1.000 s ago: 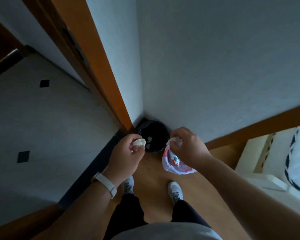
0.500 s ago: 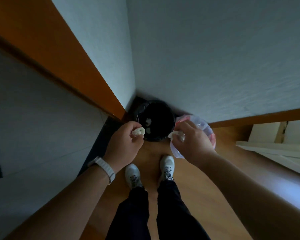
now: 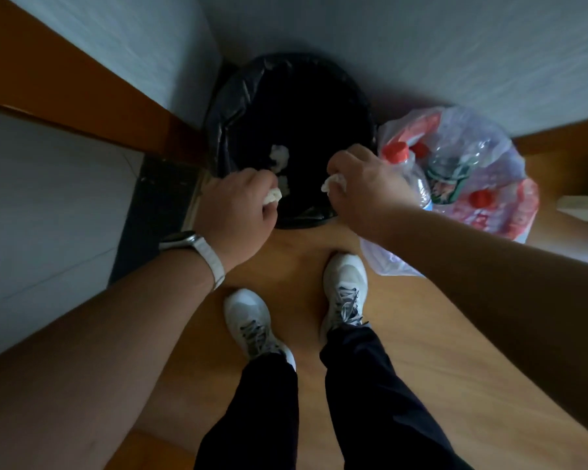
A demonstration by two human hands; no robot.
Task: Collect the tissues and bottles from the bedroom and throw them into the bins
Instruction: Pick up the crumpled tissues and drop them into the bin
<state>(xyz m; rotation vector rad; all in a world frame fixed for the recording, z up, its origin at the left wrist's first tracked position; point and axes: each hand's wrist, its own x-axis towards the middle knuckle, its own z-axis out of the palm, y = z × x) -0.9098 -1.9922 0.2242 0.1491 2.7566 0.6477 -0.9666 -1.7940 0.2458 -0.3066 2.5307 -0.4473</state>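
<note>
I see my left hand [image 3: 233, 213] and right hand [image 3: 364, 184] each pinching one tissue over the bin [image 3: 286, 96]; right, a bag [image 3: 472, 171] holds several red-capped bottles [image 3: 408, 164].

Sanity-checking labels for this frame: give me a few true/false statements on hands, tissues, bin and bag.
1. Each hand holds a tissue: left hand, right hand. True.
2. The black-lined bin is empty. False: white tissues already lie inside.
3. The plastic bag holds red-capped bottles. True.
4. The bag sits left of the bin. False: it is on the right.
5. The watch is on the right wrist. False: left wrist.
</note>
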